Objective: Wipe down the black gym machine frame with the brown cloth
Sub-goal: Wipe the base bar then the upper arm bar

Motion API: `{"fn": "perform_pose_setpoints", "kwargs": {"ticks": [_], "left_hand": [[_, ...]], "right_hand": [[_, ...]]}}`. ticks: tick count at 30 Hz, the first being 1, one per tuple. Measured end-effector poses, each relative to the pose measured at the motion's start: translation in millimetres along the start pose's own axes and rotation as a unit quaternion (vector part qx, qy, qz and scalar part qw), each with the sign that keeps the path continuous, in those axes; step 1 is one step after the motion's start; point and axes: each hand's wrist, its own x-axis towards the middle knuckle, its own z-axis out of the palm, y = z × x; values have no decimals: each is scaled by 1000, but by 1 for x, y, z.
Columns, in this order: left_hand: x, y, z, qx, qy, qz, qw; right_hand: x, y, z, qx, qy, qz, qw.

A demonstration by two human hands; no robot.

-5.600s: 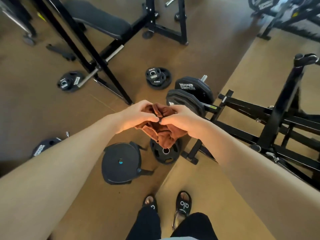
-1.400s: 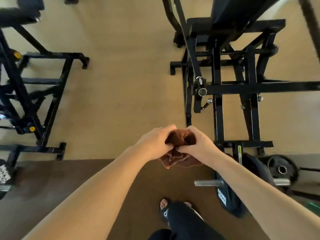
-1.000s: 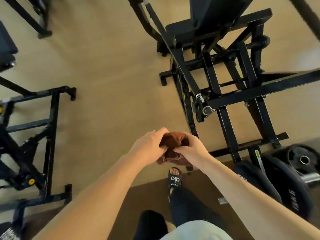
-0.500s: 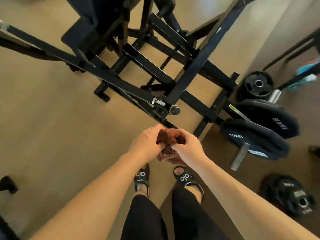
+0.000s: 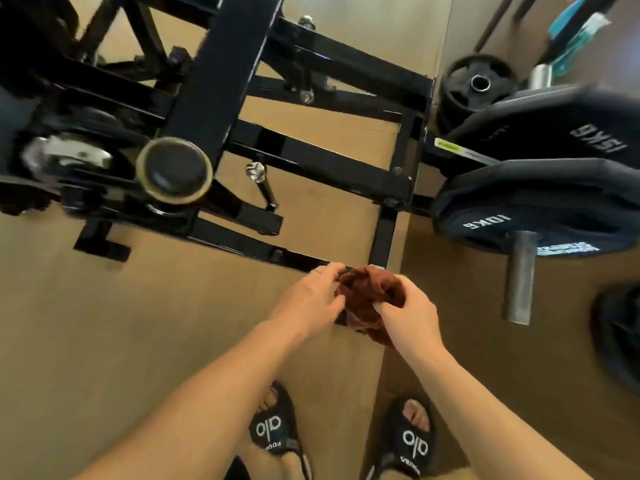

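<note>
1. The soft, bunched-up brown cloth is held up in the air between both hands. It hangs just over the near corner of the frame, and it is not plain that it touches the metal yet.

2. The left hand has its fingers curled onto the left side of the cloth. The right hand pinches the right side, and a loose bit of cloth hangs down under it. The hands are close together, with only the cloth between them.

3. The black metal gym machine frame is made of long square bars that cross each other. A moment ago it stood farther off. Now its low bar runs right up to the hands, and a round black knob with a gold ring looks big and near.

4. So the person has stepped up and leaned in. I think the walking part is done and the wiping can start. No bar has been rubbed yet.

5. To the right, black round weight plates sit on a grey metal peg.

6. Below, two feet in black sandals stand on the tan floor.
</note>
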Motion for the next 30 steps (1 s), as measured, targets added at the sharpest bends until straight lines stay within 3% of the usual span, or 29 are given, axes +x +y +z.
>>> {"fn": "perform_pose_setpoints", "kwargs": {"ticks": [4, 8, 15, 21, 30], "left_hand": [[72, -29, 64, 61, -29, -3, 998], [137, -70, 113, 212, -13, 36, 976], [213, -136, 163, 307, 3, 71, 949], [226, -143, 166, 310, 24, 115, 943], [238, -155, 168, 279, 18, 131, 951]], "right_hand": [[75, 64, 14, 4, 79, -13, 997], [149, 106, 47, -26, 172, -99, 980], [204, 180, 104, -306, 69, -171, 934], [212, 188, 111, -347, 80, -158, 921], [314, 163, 93, -468, 158, -224, 840]]}}
